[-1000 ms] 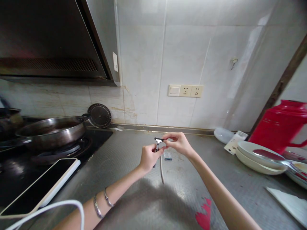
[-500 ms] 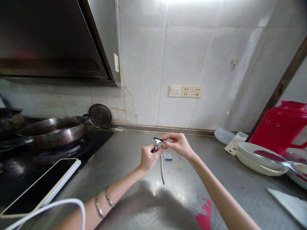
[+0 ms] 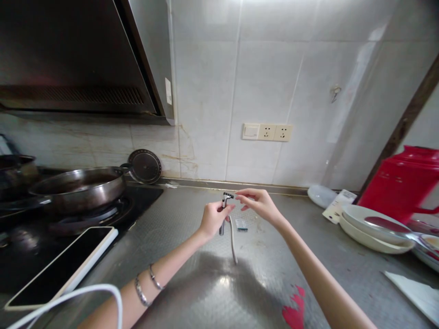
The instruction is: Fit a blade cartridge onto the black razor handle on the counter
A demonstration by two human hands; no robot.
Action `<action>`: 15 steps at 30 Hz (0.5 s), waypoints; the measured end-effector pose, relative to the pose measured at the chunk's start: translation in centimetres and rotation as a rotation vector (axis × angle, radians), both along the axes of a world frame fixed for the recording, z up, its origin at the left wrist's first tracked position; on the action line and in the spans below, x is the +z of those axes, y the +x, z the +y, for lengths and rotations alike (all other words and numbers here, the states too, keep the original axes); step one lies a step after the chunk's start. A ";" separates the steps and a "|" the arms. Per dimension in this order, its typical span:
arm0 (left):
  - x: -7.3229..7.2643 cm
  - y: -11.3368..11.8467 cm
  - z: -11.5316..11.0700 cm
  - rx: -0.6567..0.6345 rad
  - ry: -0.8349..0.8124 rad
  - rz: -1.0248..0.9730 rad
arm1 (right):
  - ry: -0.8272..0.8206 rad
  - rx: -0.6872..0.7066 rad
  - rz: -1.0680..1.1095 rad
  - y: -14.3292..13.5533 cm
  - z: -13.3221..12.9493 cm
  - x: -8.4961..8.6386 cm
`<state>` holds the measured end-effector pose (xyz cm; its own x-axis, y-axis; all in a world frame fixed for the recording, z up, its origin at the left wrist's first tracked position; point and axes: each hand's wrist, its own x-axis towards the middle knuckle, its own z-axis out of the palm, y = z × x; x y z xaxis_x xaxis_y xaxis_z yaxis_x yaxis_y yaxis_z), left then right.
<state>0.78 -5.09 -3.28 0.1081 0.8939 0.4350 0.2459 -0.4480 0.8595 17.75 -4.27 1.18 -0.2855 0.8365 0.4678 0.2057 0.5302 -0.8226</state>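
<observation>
My left hand (image 3: 215, 220) is closed around the handle of a razor (image 3: 226, 197), holding it upright above the steel counter (image 3: 192, 283). The razor's dark head points up and to the right. Just right of that head is my right hand (image 3: 258, 204), its fingers apart and slightly bent, with a small gap to the razor. Behind and below the hands lies a small clear plastic case (image 3: 242, 225) with a dark strip along its edge. A thin pale cord (image 3: 233, 244) runs down the counter beside the razor handle.
On the left are a gas stove (image 3: 144, 196) with a steel pan (image 3: 82, 185), a phone (image 3: 65, 267) and a white cable (image 3: 103, 288). A range hood (image 3: 85, 59) hangs above. To the right stand stacked bowls (image 3: 373, 233) and a red thermos (image 3: 404, 183). Wall sockets (image 3: 274, 132) sit behind.
My right hand has let go of the razor head and drawn slightly right, its fingers spreading. The razor has turned in my left hand, and its handle now shows below the fingers.
</observation>
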 end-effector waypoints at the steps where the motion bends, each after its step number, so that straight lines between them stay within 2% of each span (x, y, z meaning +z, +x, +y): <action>1: 0.0 -0.2 0.3 -0.029 -0.024 -0.027 | 0.000 -0.013 0.009 0.2 0.1 0.0; 4: 0.1 -0.7 1.3 -0.119 -0.113 -0.112 | -0.002 -0.052 0.020 0.6 0.5 -0.1; 9: 0.3 -1.4 2.6 -0.346 -0.321 -0.201 | -0.012 -0.130 -0.078 0.5 0.5 -0.1; 15: 0.5 -2.1 2.9 -0.412 -0.279 -0.071 | -0.066 -0.212 -0.205 0.3 0.7 -0.6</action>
